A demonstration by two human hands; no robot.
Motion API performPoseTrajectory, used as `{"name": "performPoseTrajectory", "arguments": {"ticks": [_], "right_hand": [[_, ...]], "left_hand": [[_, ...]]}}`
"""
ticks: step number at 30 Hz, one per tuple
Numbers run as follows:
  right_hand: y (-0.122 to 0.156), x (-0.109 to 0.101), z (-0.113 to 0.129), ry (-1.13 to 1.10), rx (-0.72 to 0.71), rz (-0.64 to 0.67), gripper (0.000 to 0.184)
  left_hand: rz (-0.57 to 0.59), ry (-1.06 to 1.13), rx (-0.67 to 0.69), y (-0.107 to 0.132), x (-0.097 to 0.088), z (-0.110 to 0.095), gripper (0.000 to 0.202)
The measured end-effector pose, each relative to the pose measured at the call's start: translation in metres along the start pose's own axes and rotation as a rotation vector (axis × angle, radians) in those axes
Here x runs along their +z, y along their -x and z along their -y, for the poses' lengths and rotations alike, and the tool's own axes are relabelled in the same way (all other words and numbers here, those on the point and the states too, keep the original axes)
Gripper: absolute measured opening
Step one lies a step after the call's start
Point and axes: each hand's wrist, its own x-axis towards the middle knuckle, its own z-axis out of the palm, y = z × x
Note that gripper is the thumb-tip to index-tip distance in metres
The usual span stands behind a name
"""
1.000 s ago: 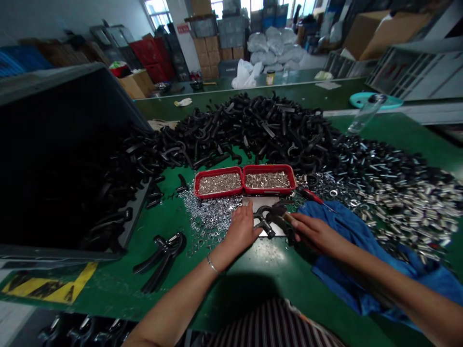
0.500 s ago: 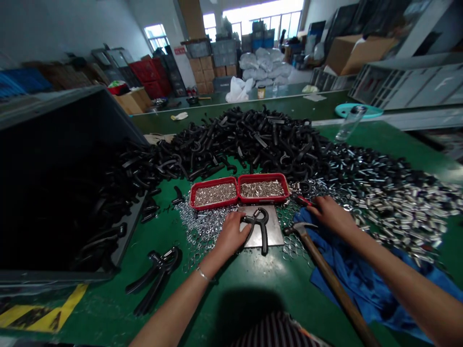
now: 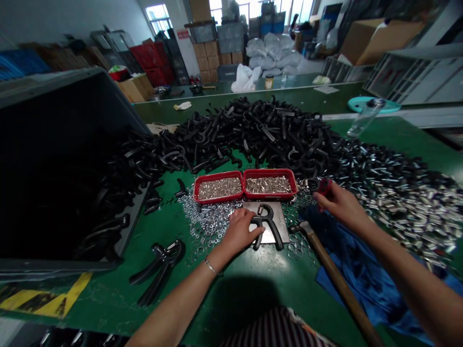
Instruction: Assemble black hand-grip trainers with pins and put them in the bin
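The long green counter (image 3: pixel 108 299) carries everything here. At the left of the frame stands a large black plastic crate (image 3: pixel 54 267), and a wide heap of curved black plastic handles (image 3: pixel 253 130) spreads over the upper middle. At the right lies a heap of short silver metal tubes (image 3: pixel 408 193). In the centre is a red two-part tray (image 3: pixel 218 172) full of small silver pieces, and below it loose silver washers (image 3: pixel 208 224) lie beside a flat steel plate (image 3: pixel 278 212).

On this plate lies a black hand grip trainer (image 3: pixel 267 224). The left hand (image 3: pixel 240 231) reaches forward with the wrist low, and it is curved over the end of the grip, holding it on the plate. The right hand (image 3: pixel 342 205) reaches toward the upper left, with fingers drawn narrow at a small red object (image 3: pixel 324 187); I cannot tell if it grips this. Below, a wooden-handled hammer (image 3: pixel 336 279) lies across a blue cloth (image 3: pixel 356 260).
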Motion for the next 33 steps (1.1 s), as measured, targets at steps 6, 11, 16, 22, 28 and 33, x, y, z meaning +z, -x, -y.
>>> {"name": "performPoseTrajectory", "arguments": {"ticks": [6, 11, 16, 22, 28, 33], "right_hand": [[0.015, 0.086, 0.057, -0.892, 0.079, 0.095, 0.041], [0.015, 0.118, 0.062, -0.904, 0.104, 0.127, 0.039], [0.016, 0.115, 0.058, -0.935, 0.103, 0.117, 0.036], [0.020, 0.115, 0.059, -0.867, 0.079, 0.051, 0.034], [0.016, 0.108, 0.074, -0.505, -0.132, 0.053, 0.023], [-0.015, 0.089, 0.087, -0.979, -0.012, 0.439, 0.033]], "left_hand": [[0.018, -0.017, -0.024, -0.002, 0.000, -0.005, 0.042], [0.063, -0.028, -0.023, -0.006, -0.002, -0.002, 0.041], [0.049, -0.022, -0.020, -0.006, -0.003, -0.002, 0.041], [0.063, -0.026, -0.024, -0.005, -0.002, -0.003, 0.043], [0.068, -0.042, -0.022, -0.005, -0.001, -0.002, 0.045], [0.084, -0.052, -0.030, -0.006, -0.002, -0.001, 0.046]]}}
